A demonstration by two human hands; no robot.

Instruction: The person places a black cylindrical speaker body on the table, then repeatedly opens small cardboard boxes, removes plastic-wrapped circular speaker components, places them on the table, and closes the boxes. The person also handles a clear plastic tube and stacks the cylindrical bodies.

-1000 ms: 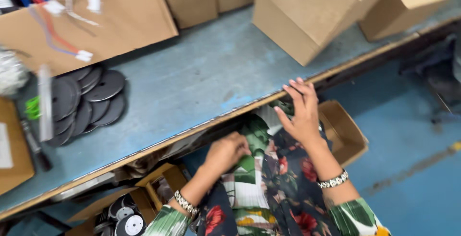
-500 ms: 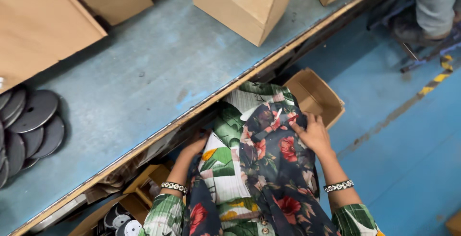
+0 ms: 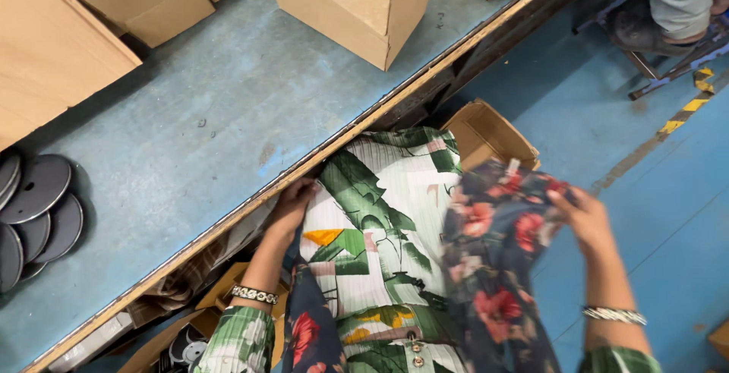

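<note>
My right hand (image 3: pixel 585 220) is closed on a dark cloth with red flowers (image 3: pixel 493 267), which is blurred and drawn out to the right over my lap. Under it I wear a white garment with green leaf print (image 3: pixel 376 244). Just below the wooden edge of the blue table (image 3: pixel 228 138), my left hand (image 3: pixel 292 204) has its fingers curled on the dark cloth's other edge, beside the leaf print. Both wrists carry beaded bracelets.
Several cardboard boxes (image 3: pixel 357 1) stand on the table's far side, and dark round discs (image 3: pixel 38 206) lie at its left. An open cardboard box (image 3: pixel 486 134) sits on the blue floor by my knees. Another person's legs (image 3: pixel 676 1) are at the top right.
My right hand dropped from the table edge and pulled the floral cloth out to the right. My left hand stayed under the table edge. The view shifted right and down.
</note>
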